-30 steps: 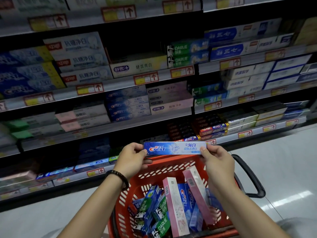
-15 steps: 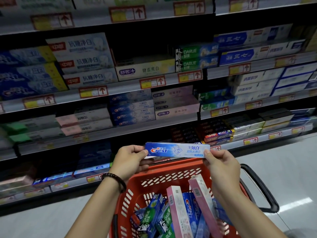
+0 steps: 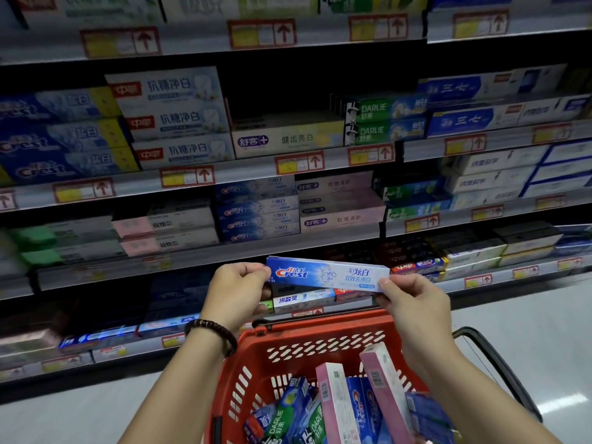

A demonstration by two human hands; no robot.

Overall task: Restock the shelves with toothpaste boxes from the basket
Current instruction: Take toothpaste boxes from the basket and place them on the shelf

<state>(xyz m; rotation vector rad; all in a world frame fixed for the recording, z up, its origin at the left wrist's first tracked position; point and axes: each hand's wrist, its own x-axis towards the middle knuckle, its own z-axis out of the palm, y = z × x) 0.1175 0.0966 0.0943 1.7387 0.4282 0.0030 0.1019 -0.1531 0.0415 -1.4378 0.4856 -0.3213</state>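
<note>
The left hand and the right hand are each pinching 1 end of a blue Crest box, so both grips are clamped on it. They are holding it level with its printed face toward the camera, probably so the label can be read and matched. The box is hanging in the air above the far rim of the red basket, in front of the shelves and apart from them. A stack of similar Crest boxes is sitting on a shelf above it, which is looking like the likely slot. More boxes are leaning in the basket, so much restocking is probably remaining. The box is hiding the fingertips behind it. The frame's lower edge is cutting off the basket's near side, blur is making the price tags unreadable, and the lowest shelf is lying too dark to make out.
</note>
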